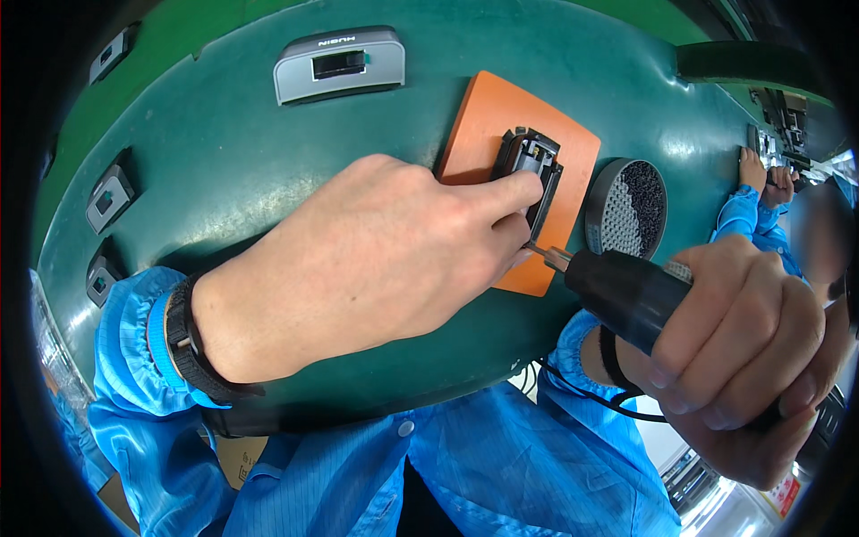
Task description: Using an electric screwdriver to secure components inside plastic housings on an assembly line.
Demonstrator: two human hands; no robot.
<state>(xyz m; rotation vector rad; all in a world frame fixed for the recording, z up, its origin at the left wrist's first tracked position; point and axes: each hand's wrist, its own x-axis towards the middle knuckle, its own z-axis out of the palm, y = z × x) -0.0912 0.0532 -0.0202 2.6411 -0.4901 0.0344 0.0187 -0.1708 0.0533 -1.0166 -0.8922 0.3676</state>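
Note:
My left hand presses its fingers on a small black rectangular part that lies on an orange pad. A black electric screwdriver is gripped in my right hand. Its metal tip points at the lower edge of the black part, just below my left fingertips. A black wrist strap sits on my left wrist, and blue sleeves cover both forearms.
A round tray of small dark screws stands right of the pad on the green table. A grey box sits at the back, and small grey parts lie at the left. Another person's hands work at far right.

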